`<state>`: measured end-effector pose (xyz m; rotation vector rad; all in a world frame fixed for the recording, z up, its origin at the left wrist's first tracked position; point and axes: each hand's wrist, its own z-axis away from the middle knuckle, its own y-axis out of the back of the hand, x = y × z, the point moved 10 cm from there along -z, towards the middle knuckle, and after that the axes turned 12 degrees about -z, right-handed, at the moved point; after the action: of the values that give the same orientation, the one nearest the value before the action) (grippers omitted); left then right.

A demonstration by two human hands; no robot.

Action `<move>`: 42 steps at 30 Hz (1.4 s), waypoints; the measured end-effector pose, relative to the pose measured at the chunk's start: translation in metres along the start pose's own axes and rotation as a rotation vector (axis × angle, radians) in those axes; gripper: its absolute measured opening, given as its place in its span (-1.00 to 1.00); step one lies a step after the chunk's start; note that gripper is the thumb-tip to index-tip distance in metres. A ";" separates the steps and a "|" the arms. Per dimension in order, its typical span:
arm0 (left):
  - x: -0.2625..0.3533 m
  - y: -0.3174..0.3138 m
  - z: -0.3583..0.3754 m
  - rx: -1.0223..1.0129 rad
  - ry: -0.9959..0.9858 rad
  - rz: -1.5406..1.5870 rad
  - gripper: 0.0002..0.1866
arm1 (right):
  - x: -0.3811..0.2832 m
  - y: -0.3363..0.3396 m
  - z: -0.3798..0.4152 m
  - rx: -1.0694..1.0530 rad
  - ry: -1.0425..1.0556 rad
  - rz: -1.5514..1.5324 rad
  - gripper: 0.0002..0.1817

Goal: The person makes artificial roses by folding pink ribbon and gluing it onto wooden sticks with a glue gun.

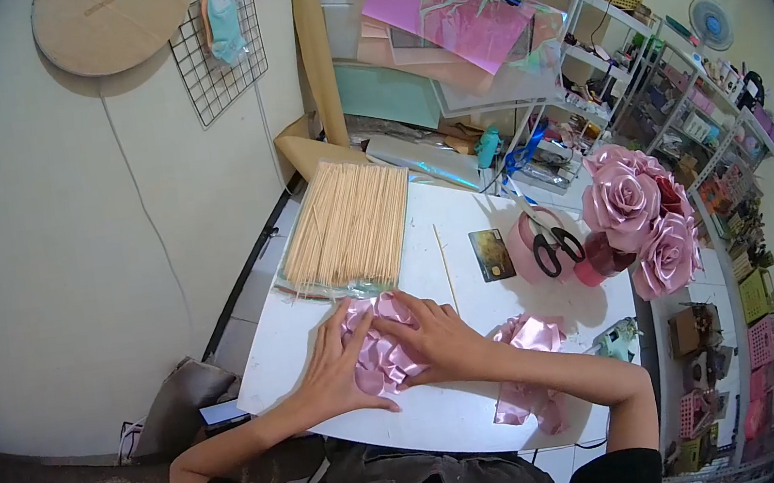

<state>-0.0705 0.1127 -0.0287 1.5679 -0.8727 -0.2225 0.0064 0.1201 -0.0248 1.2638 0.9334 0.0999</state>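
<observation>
A heap of pink satin petals (385, 359) lies on the white table, between my two hands. My left hand (327, 365) rests along its left side, fingers stretched and spread, touching the pieces. From the right, my right hand (441, 340) curves over the heap with its fingers apart, the tips on the satin. Part of the heap is hidden beneath the fingers. Just beyond my hands is a thick bundle of bamboo skewers (351, 225) on a plastic wrapper. More pink satin pieces (528, 332) lie under and beside my right forearm.
One loose skewer (446, 263) and a dark card (492, 255) lie right of the bundle. Black-handled scissors (556, 250) stand at a pink ribbon roll (528, 257). Satin roses (632, 209) fill the right corner, with a teal glue gun (618, 340) nearer me.
</observation>
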 end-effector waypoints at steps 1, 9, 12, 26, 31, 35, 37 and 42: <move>0.002 0.001 0.000 0.012 -0.023 -0.017 0.20 | 0.000 -0.002 0.000 0.003 0.002 -0.005 0.00; 0.002 0.001 -0.001 0.095 0.008 0.221 -0.18 | 0.001 -0.010 0.004 0.089 0.006 -0.081 -0.25; 0.005 -0.002 -0.004 0.076 -0.009 0.263 -0.22 | -0.005 -0.004 0.007 0.140 0.060 -0.183 -0.30; 0.020 0.017 -0.015 0.063 -0.056 0.061 -0.28 | -0.012 0.011 0.003 0.171 0.104 -0.095 -0.42; 0.014 0.030 -0.048 0.049 -0.038 0.211 -0.36 | -0.005 0.049 -0.002 0.217 0.105 -0.241 -0.49; 0.017 0.044 -0.093 0.150 -0.118 0.223 -0.41 | 0.017 0.083 -0.010 0.287 0.041 -0.175 -0.50; 0.020 0.048 -0.122 0.178 -0.146 0.236 -0.44 | 0.029 0.106 -0.012 0.342 0.020 -0.083 -0.52; 0.013 0.009 -0.193 0.129 -0.229 0.220 -0.43 | 0.089 0.125 -0.013 0.437 -0.153 0.027 -0.50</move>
<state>0.0511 0.2536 0.0263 1.5704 -1.2518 -0.1925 0.1068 0.2217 0.0319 1.6619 0.8299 -0.1877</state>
